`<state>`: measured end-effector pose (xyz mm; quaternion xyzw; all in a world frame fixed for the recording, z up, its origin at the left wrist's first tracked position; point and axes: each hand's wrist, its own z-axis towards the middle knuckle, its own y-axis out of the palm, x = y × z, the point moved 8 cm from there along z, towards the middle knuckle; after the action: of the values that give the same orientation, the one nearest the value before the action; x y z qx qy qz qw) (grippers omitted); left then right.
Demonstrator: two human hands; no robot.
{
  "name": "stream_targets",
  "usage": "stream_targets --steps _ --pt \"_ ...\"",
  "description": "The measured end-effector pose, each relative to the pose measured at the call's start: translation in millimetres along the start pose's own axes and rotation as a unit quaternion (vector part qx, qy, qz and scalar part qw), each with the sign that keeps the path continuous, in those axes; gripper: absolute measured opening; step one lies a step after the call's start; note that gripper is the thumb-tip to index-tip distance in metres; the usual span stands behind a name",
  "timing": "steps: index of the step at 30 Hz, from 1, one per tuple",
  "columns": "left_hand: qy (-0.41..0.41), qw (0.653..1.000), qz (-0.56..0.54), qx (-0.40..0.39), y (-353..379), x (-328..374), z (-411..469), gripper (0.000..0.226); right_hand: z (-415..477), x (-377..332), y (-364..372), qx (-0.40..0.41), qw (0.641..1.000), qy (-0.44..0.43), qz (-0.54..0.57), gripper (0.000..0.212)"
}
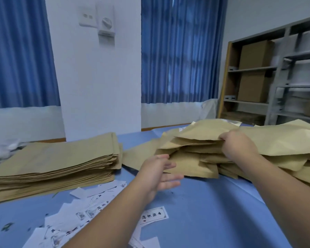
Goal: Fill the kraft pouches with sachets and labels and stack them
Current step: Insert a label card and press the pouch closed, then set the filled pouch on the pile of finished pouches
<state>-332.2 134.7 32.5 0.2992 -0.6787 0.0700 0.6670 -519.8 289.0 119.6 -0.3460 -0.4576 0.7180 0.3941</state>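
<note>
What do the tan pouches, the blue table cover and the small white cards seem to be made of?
Tan pouches: probably kraft paper with a matte finish; they show creases and bent corners.
Blue table cover: seems a thin cloth or nonwoven sheet, matte, with straight fold lines.
White cards: apparently thin printed paper lying flat; the finish is unclear.

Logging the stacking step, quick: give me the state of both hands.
Left hand: open, fingers straight, beside the pouch pile.
Right hand: gripping the edge of the top kraft pouch.
</note>
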Motion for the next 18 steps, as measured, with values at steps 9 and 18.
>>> stream_targets --steps 9,18 --pt "0.030 0.997 -0.026 0.071 -46 27 -22 0.020 -28 -65 -1 0.025 0.997 -0.076 -0.020 0.027" --pt "0.089 0.976 0.032 0.197 -178 64 -111 0.021 -93 -214 17 -0.059 0.940 -0.335 0.020 0.026"
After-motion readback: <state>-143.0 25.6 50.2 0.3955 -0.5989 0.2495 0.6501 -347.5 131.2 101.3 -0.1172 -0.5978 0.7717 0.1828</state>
